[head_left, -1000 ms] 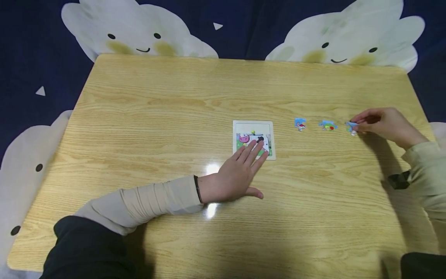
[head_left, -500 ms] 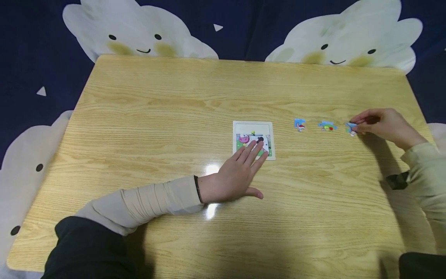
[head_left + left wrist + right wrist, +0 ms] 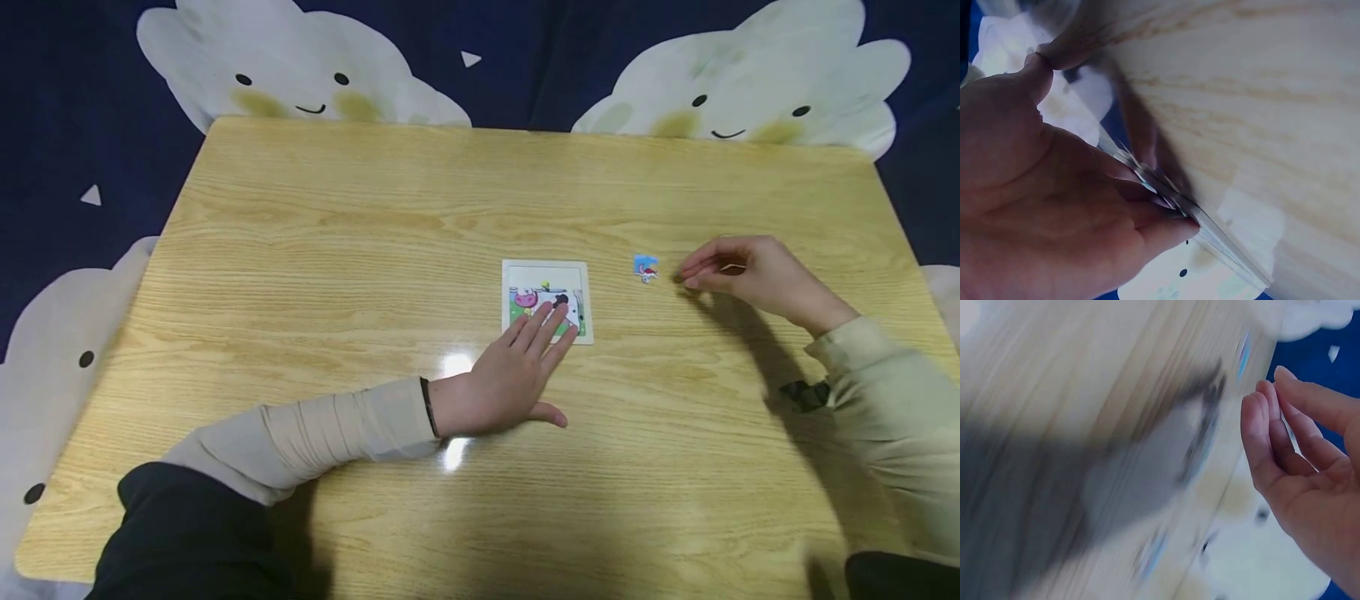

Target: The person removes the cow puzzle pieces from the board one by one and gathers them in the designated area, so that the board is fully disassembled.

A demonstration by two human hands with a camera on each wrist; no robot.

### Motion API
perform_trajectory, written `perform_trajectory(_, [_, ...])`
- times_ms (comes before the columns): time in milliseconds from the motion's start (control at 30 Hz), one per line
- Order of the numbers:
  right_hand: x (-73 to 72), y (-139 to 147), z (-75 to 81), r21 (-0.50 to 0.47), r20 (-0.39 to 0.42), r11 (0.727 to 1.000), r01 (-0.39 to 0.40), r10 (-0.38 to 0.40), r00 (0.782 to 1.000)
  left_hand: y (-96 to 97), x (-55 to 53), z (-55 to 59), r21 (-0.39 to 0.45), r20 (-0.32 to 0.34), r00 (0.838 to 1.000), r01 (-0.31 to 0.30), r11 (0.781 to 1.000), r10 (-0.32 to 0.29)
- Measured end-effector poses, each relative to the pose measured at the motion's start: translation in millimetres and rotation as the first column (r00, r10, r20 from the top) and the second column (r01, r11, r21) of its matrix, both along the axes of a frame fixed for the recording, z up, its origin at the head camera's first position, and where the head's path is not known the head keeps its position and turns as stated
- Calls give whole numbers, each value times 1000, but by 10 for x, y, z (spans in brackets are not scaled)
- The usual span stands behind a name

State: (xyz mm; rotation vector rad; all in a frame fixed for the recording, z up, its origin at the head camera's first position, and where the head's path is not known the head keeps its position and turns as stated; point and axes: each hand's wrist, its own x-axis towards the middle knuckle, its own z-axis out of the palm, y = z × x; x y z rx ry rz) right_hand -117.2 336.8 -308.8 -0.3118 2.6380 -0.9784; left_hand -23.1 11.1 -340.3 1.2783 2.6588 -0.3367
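Observation:
My left hand (image 3: pixel 510 379) lies with straight, spread fingers on the lower part of a square jigsaw puzzle (image 3: pixel 543 275) with a cow picture. The upper part of its frame shows a white bare area. In the left wrist view, fingers (image 3: pixel 1166 240) rest along the thin board (image 3: pixel 1222 240). My right hand (image 3: pixel 772 283) is over the table to the right, fingers curved and thumb near the fingertips, holding nothing. Just left of its fingertips lies a blue puzzle piece (image 3: pixel 645 267). Two more pieces are hidden behind this hand in the head view; one blurred piece (image 3: pixel 1150 555) shows in the right wrist view.
The wooden table (image 3: pixel 337 233) extends around the puzzle on all sides. Beyond its far edge hangs dark blue cloth (image 3: pixel 525 75) printed with white clouds. A dark object (image 3: pixel 806 396) sits at the right sleeve's underside.
My right hand has left the farthest right piece and moved left, toward the leftmost piece, now covering the other two in the head view. The left hand has stayed on the puzzle.

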Motion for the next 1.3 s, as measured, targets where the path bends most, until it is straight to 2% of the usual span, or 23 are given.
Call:
perform_trajectory(167, [-19,-537,-21,-100,-13,984,-149,148,989,24,-3,-10,-21,15,1000,-6,1000,6])
perform_trajectory(333, [-119,-1012,-84,-162,-84,936,-313,303,949,30,-4,9,-47,47,999,-19,999,22])
perform_trajectory(467, [-188,-1344,-135,-147,-90,913,-380,371,924,29,-3,13,-32,53,998,-20,999,22])
perform_trajectory(667, [-221,-1639,-171,-94,-62,919,-384,379,923,40,7,2,-38,29,999,-15,999,16])
perform_trajectory(900, [-236,-1704,-183,-79,-36,923,-376,374,927,49,5,1,-63,30,999,-19,998,21])
perform_trajectory(1100, [-228,-1701,-156,-134,6,933,-333,337,942,41,9,1,-50,2,1000,-11,999,11])
perform_trajectory(1300, [-213,-1724,-165,-195,41,930,-311,325,945,39,-2,-2,-69,26,999,-26,997,28])
